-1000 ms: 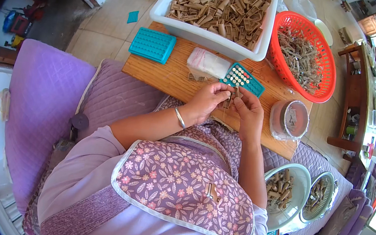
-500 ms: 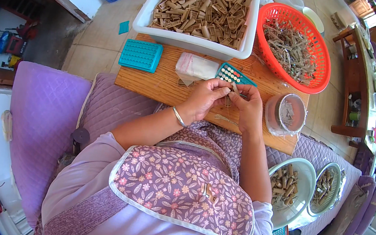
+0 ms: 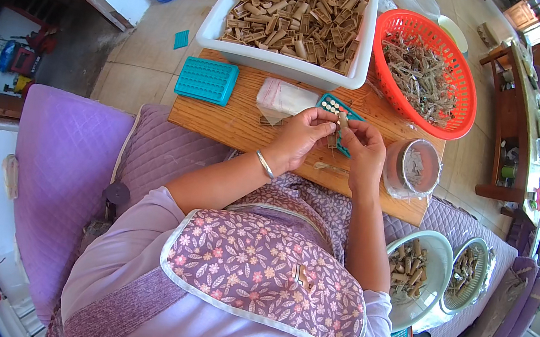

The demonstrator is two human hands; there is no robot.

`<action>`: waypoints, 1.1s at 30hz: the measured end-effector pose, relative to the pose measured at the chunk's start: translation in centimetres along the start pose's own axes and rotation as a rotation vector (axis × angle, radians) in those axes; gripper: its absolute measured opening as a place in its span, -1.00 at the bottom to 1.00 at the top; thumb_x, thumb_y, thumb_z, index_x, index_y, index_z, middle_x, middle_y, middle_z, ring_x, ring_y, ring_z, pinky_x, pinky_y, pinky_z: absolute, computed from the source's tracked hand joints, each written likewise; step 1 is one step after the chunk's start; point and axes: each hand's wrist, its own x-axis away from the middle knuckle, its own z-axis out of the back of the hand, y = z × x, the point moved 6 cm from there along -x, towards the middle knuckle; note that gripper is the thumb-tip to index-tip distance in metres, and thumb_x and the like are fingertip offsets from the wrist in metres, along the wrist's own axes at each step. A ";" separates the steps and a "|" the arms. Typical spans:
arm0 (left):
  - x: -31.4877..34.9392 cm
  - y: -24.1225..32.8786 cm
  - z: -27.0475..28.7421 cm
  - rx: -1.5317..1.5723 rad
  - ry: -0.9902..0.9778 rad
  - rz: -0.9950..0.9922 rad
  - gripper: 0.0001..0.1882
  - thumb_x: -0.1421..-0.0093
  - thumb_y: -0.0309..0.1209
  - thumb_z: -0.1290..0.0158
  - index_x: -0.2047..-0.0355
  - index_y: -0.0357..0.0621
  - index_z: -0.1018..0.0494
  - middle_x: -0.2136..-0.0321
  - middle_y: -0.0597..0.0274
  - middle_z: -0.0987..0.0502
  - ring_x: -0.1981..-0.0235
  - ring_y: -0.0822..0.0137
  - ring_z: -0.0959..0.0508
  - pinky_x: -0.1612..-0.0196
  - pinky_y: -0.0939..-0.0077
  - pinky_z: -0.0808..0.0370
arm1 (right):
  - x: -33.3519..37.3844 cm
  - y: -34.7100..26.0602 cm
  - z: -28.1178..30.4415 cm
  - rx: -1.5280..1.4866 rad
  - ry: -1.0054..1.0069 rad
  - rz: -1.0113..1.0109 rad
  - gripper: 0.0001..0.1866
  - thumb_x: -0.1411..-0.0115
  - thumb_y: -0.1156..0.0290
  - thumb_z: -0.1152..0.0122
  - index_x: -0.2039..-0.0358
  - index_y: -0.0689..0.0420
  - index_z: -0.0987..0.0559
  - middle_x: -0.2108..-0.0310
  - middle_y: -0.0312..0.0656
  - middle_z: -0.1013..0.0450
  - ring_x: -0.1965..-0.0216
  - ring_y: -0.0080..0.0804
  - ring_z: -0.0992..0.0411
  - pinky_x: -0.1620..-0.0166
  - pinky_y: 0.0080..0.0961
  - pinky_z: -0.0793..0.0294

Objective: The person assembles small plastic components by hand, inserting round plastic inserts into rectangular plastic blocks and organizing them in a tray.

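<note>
Over the near side of the wooden table, my left hand [image 3: 302, 137] and my right hand [image 3: 366, 155] pinch a small brown plastic part [image 3: 343, 119] between them. Its shape and colour resemble the loose casings in the large bin; my fingertips hide part of it. Right behind the fingers lies a teal tray [image 3: 355, 116] with several small white round pieces [image 3: 333, 104] standing in it. To the left of the tray is a white plastic-wrapped packet [image 3: 285, 96]. A clear round tub [image 3: 412, 167] with pale bits inside stands just right of my right hand.
A white bin [image 3: 276, 63] heaped with brown plastic casings [image 3: 295, 17] takes up the table's back. Beside it, a red basket [image 3: 468, 102] holds tangled wire-like pieces [image 3: 422, 79]. A teal ridged block [image 3: 206, 80] sits at left. A pale green basin [image 3: 432, 299] with brown parts stands at lower right.
My right hand has moved slightly right and toward me, its fingers a little farther from the left hand's. The brown part shows more plainly between the fingertips. The whole view has shifted slightly.
</note>
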 end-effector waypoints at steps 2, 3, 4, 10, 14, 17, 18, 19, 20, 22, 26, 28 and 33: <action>-0.2 0.0 0.2 -0.025 -0.001 -0.003 -0.85 -0.24 -0.46 -0.04 0.17 -0.12 -0.41 0.24 0.36 -0.50 0.28 0.56 -0.47 0.27 0.69 -0.43 | 0.4 -0.4 0.0 0.001 0.009 0.027 -0.82 -0.13 0.58 -0.23 0.23 0.27 -0.51 0.39 -0.30 -0.47 0.40 -0.66 -0.37 0.30 -0.71 -0.40; -0.3 -0.1 0.2 -0.024 0.000 -0.007 -0.85 -0.24 -0.46 -0.04 0.17 -0.12 -0.41 0.24 0.36 -0.50 0.28 0.56 -0.47 0.27 0.69 -0.43 | 0.5 -0.7 0.0 0.001 0.021 0.053 -0.82 -0.13 0.58 -0.23 0.23 0.27 -0.51 0.41 -0.31 -0.46 0.41 -0.67 -0.37 0.31 -0.72 -0.39; -0.4 -0.1 0.1 -0.018 0.007 0.002 -0.85 -0.24 -0.46 -0.04 0.17 -0.11 -0.41 0.26 0.37 -0.49 0.29 0.58 -0.47 0.29 0.71 -0.41 | 0.5 -0.6 -0.1 0.002 0.022 0.055 -0.82 -0.13 0.58 -0.23 0.23 0.27 -0.51 0.41 -0.31 -0.46 0.41 -0.67 -0.37 0.31 -0.72 -0.39; -0.4 -0.1 -0.2 0.048 -0.014 -0.021 -0.82 -0.27 -0.44 -0.01 0.12 -0.10 -0.39 0.24 0.38 -0.47 0.23 0.57 -0.45 0.23 0.66 -0.41 | 0.7 0.1 -0.8 -0.013 -0.013 0.042 -0.83 -0.14 0.59 -0.22 0.24 0.26 -0.50 0.43 -0.34 -0.43 0.44 -0.68 -0.34 0.35 -0.72 -0.37; -0.5 0.0 -0.3 0.080 -0.066 -0.060 -0.80 -0.29 -0.42 0.02 0.08 -0.12 -0.36 0.17 0.35 -0.44 0.15 0.51 -0.43 0.10 0.58 -0.40 | 0.8 0.0 -0.8 0.014 -0.018 0.029 -0.83 -0.15 0.55 -0.21 0.22 0.24 -0.50 0.38 -0.33 -0.43 0.38 -0.65 -0.33 0.31 -0.70 -0.36; -0.6 0.2 -0.4 0.072 -0.106 -0.075 -0.79 -0.29 -0.43 0.03 0.08 -0.13 -0.36 0.16 0.34 -0.43 0.13 0.48 -0.43 0.06 0.53 -0.40 | 0.8 0.2 -0.8 0.013 -0.023 0.043 -0.83 -0.16 0.54 -0.21 0.21 0.24 -0.50 0.37 -0.33 -0.44 0.38 -0.65 -0.34 0.31 -0.70 -0.36; -0.7 0.1 -0.2 0.073 -0.106 -0.076 -0.79 -0.29 -0.43 0.03 0.08 -0.13 -0.36 0.16 0.34 -0.43 0.13 0.48 -0.43 0.06 0.53 -0.40 | 0.7 0.3 -0.8 -0.009 -0.028 0.041 -0.83 -0.16 0.54 -0.20 0.21 0.24 -0.50 0.36 -0.32 -0.44 0.38 -0.65 -0.34 0.30 -0.70 -0.37; -0.8 0.1 -0.2 0.083 -0.131 -0.088 -0.79 -0.29 -0.42 0.03 0.07 -0.13 -0.35 0.16 0.34 -0.43 0.12 0.48 -0.43 0.05 0.52 -0.40 | 0.7 0.3 -0.8 -0.032 -0.034 0.038 -0.83 -0.17 0.53 -0.20 0.22 0.25 -0.49 0.35 -0.31 -0.45 0.37 -0.65 -0.34 0.29 -0.69 -0.37; -0.8 0.1 -0.2 0.093 -0.157 -0.101 -0.78 -0.29 -0.42 0.02 0.07 -0.13 -0.35 0.16 0.34 -0.43 0.12 0.48 -0.43 0.03 0.51 -0.40 | 0.7 0.3 -0.9 -0.032 -0.035 0.037 -0.83 -0.17 0.53 -0.20 0.22 0.25 -0.49 0.35 -0.31 -0.45 0.37 -0.65 -0.34 0.29 -0.69 -0.37; -0.8 0.0 -0.1 0.103 -0.162 -0.101 -0.78 -0.29 -0.42 0.02 0.06 -0.14 -0.35 0.16 0.34 -0.43 0.11 0.47 -0.43 0.03 0.50 -0.40 | 0.8 0.2 -1.0 -0.057 -0.038 0.016 -0.83 -0.18 0.52 -0.20 0.22 0.25 -0.49 0.34 -0.30 -0.45 0.36 -0.64 -0.35 0.28 -0.69 -0.37; -0.7 0.1 -0.2 0.132 -0.188 -0.111 -0.77 -0.30 -0.41 0.02 0.05 -0.15 -0.35 0.16 0.33 -0.43 0.10 0.47 -0.43 0.00 0.49 -0.40 | 0.7 0.4 -0.9 -0.076 -0.033 0.010 -0.83 -0.18 0.52 -0.19 0.22 0.25 -0.49 0.33 -0.29 -0.46 0.35 -0.64 -0.36 0.27 -0.70 -0.38; -0.8 0.0 0.0 0.133 -0.183 -0.100 -0.76 -0.29 -0.41 0.00 0.05 -0.16 -0.35 0.16 0.32 -0.43 0.10 0.47 -0.43 -0.01 0.49 -0.40 | 0.6 0.5 -0.7 -0.111 0.001 0.026 -0.83 -0.15 0.59 -0.20 0.22 0.26 -0.48 0.38 -0.31 -0.44 0.40 -0.65 -0.35 0.31 -0.71 -0.38; -1.0 -0.1 0.1 0.148 -0.198 -0.124 -0.72 -0.23 -0.37 -0.10 0.08 -0.14 -0.37 0.16 0.32 -0.46 0.12 0.50 -0.45 0.03 0.55 -0.43 | 1.1 0.2 -0.8 0.026 0.008 0.130 -0.83 -0.15 0.56 -0.21 0.22 0.26 -0.50 0.36 -0.28 -0.47 0.35 -0.62 -0.40 0.24 -0.67 -0.42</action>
